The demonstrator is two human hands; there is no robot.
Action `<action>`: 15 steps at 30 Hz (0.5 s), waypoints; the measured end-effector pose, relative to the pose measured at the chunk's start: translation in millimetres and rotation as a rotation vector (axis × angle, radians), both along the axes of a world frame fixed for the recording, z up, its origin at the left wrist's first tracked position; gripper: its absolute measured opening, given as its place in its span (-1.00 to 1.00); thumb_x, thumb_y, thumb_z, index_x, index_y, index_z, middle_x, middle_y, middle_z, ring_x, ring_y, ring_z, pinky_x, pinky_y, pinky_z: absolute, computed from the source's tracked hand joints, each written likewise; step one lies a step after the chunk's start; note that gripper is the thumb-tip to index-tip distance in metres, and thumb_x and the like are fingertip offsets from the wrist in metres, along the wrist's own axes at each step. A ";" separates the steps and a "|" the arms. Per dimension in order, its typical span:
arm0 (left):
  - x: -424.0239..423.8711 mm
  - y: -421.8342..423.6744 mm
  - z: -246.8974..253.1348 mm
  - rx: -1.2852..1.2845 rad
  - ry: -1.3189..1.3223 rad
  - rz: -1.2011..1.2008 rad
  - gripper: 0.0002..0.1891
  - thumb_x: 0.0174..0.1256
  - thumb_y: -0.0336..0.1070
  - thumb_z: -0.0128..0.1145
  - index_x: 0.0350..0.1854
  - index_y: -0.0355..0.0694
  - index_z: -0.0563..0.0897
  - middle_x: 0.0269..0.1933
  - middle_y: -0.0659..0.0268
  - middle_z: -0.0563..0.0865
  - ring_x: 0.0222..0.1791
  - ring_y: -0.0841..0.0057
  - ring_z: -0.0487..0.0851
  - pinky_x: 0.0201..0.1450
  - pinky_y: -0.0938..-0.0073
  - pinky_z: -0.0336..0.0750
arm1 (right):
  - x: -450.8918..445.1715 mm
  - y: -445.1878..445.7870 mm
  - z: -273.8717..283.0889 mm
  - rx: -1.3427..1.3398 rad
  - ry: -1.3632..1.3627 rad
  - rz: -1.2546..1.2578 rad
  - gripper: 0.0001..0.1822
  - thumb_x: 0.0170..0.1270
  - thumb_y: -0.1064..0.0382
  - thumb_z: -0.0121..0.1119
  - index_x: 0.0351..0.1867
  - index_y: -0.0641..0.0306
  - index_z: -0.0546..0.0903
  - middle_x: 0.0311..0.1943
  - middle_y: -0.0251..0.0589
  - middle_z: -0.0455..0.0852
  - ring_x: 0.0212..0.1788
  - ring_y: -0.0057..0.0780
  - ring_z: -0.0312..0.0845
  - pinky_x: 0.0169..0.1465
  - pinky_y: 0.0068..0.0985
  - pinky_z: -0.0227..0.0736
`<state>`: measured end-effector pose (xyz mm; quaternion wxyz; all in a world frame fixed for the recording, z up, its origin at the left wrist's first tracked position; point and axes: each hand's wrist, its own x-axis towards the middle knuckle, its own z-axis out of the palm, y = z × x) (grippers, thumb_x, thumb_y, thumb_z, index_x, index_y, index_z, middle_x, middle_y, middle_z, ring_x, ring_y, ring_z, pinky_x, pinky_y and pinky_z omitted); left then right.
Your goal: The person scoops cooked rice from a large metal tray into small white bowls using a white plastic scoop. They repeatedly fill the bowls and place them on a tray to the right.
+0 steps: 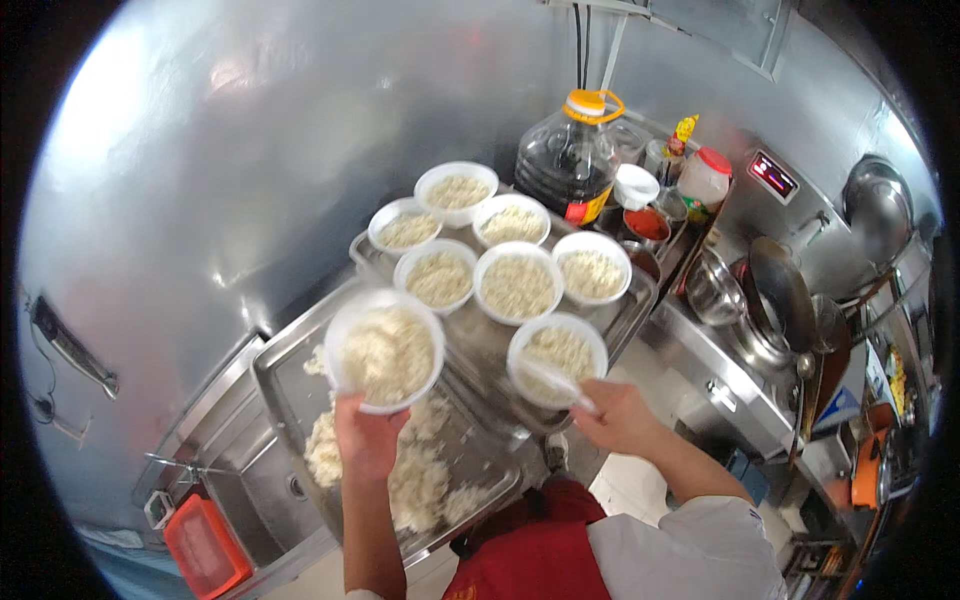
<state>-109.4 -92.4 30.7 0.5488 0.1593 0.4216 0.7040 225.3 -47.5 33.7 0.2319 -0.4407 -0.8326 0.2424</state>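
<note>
My left hand (pixel 367 439) grips a translucent plastic bowl (pixel 384 352) with white rice in it, raised over the near tray. In my right hand (pixel 621 418) is the handle of a pale rice paddle (pixel 556 379). Its blade, somewhat blurred, reaches over another rice-filled bowl (pixel 561 324) at the front right; whether it touches that rice I cannot tell. Several more round bowls of rice, among them a middle one (pixel 517 283), stand close together on the far metal tray (pixel 480 360). Loose clumps of cooked rice (pixel 416 480) lie in the near metal tray (pixel 480 442).
A large jug of dark liquid (pixel 568 161) with a yellow cap stands behind the bowls, beside a seasoning tub of red powder (pixel 646 223) and a red-lidded jar (pixel 705 176). A steel sink (pixel 262 480) and orange basket (pixel 206 547) are at left. Woks (pixel 780 296) stand at right.
</note>
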 end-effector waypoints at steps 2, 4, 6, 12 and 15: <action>19.5 64.6 -1.8 0.032 -0.007 -0.119 -0.47 0.26 -0.04 0.04 0.22 -0.19 0.39 0.08 0.24 0.63 -0.05 0.40 0.66 -0.16 0.41 0.60 | 42.0 63.2 -4.6 0.019 0.167 -0.081 -0.71 0.21 0.30 0.18 -0.03 0.25 0.64 -0.44 -0.15 0.68 -0.43 -0.39 0.63 -0.33 -0.46 0.53; 39.8 120.2 -12.3 0.000 0.004 -0.147 -0.46 0.27 -0.01 0.04 0.23 -0.18 0.39 0.06 0.24 0.63 -0.06 0.41 0.65 -0.15 0.40 0.59 | 78.7 139.5 -1.3 -0.024 0.405 -0.255 -0.74 0.23 0.34 0.14 -0.05 0.29 0.64 -0.49 -0.25 0.64 -0.44 -0.59 0.54 -0.33 -0.53 0.48; 60.0 155.0 -22.3 -0.139 0.061 -0.095 -0.45 0.28 0.02 0.03 0.24 -0.18 0.39 0.05 0.21 0.64 -0.04 0.38 0.64 -0.13 0.36 0.59 | 124.7 216.6 -17.4 -0.052 0.432 -0.438 -0.76 0.24 0.35 0.11 -0.08 0.31 0.65 -0.50 -0.29 0.64 -0.43 -0.65 0.51 -0.32 -0.56 0.46; 85.9 155.3 -15.7 -0.392 0.209 0.134 -0.47 0.37 -0.03 -0.06 0.28 -0.25 0.38 0.13 0.13 0.60 0.02 0.27 0.64 -0.05 0.24 0.59 | 209.4 364.9 -61.0 0.076 0.504 -0.668 -0.74 0.17 0.31 0.13 -0.13 0.30 0.66 -0.40 -0.07 0.70 -0.34 -0.30 0.64 -0.18 -0.39 0.51; 101.1 153.7 -22.5 -0.431 0.313 0.204 -0.54 0.36 -0.13 -0.05 0.20 -0.31 0.44 0.04 0.13 0.65 -0.13 0.35 0.69 -0.19 0.36 0.62 | 233.1 430.5 -79.7 0.200 0.278 -0.831 -0.71 0.15 0.18 0.17 -0.14 0.28 0.66 -0.27 0.06 0.71 -0.18 0.00 0.65 -0.07 -0.20 0.51</action>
